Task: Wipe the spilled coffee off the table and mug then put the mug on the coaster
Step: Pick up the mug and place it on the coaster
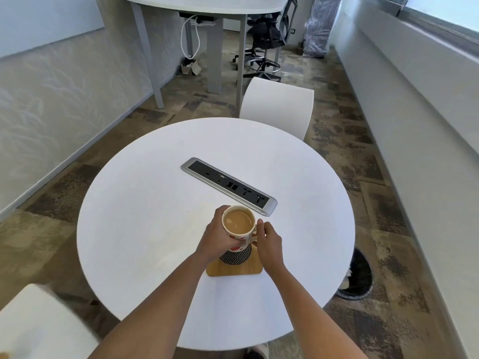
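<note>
A white mug [238,224] with red marks holds milky coffee and sits over a wooden coaster [234,268] that has a round black patterned pad [237,253] on it. My left hand [216,238] wraps the mug's left side. My right hand [268,240] pinches the handle on the right. The mug's base is hidden by my hands, so whether it rests on the pad or hovers just above it I cannot tell. The round white table [145,229] shows no coffee stain around the mug.
A silver power-socket strip [229,186] is set into the table just beyond the mug. A white chair [277,106] stands at the far side, another [39,322] at the near left. A dark floor opening [359,277] lies right of the table.
</note>
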The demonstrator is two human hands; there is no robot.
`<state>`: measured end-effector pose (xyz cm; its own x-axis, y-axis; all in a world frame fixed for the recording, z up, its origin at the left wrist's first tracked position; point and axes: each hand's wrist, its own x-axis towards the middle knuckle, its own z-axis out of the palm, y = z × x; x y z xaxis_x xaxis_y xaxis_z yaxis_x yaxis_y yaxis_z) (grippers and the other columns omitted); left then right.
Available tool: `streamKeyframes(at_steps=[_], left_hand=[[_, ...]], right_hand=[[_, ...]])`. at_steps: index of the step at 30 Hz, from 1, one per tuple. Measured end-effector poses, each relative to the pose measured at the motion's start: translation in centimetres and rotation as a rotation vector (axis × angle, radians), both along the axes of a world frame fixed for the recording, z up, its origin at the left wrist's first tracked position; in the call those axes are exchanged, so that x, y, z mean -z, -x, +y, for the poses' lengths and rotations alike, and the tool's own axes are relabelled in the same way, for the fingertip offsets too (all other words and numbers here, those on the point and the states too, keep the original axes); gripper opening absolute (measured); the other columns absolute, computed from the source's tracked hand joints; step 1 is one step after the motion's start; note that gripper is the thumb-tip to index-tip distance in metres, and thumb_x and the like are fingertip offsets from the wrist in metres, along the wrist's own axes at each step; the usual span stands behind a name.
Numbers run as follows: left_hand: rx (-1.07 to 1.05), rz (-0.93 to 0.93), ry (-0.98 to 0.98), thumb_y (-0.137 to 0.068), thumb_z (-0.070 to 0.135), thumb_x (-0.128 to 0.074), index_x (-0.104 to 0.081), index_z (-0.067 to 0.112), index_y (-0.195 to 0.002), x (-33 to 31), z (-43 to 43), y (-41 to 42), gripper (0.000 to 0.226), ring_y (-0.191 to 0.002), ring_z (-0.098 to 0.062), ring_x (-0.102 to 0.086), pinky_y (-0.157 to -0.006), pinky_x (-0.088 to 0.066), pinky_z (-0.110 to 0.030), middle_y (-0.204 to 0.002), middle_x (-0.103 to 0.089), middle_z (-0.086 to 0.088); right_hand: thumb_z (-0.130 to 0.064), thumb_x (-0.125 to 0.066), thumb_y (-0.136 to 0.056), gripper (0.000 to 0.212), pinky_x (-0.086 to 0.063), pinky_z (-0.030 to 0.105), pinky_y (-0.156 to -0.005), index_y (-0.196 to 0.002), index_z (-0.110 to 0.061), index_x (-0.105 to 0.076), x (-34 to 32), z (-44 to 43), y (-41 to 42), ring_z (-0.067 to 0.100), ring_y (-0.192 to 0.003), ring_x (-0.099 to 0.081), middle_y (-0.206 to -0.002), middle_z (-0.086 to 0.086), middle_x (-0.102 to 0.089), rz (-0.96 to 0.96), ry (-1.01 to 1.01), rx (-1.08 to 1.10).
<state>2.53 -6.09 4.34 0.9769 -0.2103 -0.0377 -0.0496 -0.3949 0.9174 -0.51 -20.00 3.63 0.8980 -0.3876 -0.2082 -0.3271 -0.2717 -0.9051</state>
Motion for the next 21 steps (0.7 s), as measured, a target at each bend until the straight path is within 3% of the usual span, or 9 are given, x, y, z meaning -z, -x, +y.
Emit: streamKeyframes(at_steps=[6,11,21], left_hand=[[-0.028,0.007,0.002,-0.05,0.024,-0.087,-0.036,0.039,-0.119,0.8,0.0,1.0,0.088,-0.107,-0.01,-0.053,-0.086,-0.048,-0.027,-0.114,-0.055,0.015],[-0.067,0.028,0.035,-0.05,0.023,-0.086,-0.035,0.049,-0.111,1.6,-0.5,1.6,0.084,-0.104,0.006,-0.051,-0.075,-0.039,-0.001,-0.111,-0.052,0.025],[-0.095,0.029,0.037,-0.05,0.021,-0.088,-0.036,0.038,-0.122,2.4,-0.7,1.6,0.09,-0.108,-0.001,-0.05,-0.078,-0.042,-0.009,-0.117,-0.052,0.016]], right_hand=[[-0.043,-0.038,-0.096,0.042,-0.051,0.054,-0.085,-0.081,-0.009,-0.055,0.5,0.3,0.8,0.03,-0.089,-0.062,-0.085,0.009,-0.064,0.028,-0.056,-0.006],[-0.047,-0.037,-0.096,0.044,-0.053,0.051,-0.082,-0.077,-0.009,-0.053,0.7,0.0,0.9,0.024,-0.079,-0.059,-0.078,0.004,-0.062,0.03,-0.04,-0.024],[-0.042,-0.035,-0.098,0.043,-0.048,0.04,-0.071,-0.081,-0.007,-0.053,1.7,-0.6,0.7,0.022,-0.076,-0.056,-0.079,0.008,-0.063,0.027,0.004,-0.088]])
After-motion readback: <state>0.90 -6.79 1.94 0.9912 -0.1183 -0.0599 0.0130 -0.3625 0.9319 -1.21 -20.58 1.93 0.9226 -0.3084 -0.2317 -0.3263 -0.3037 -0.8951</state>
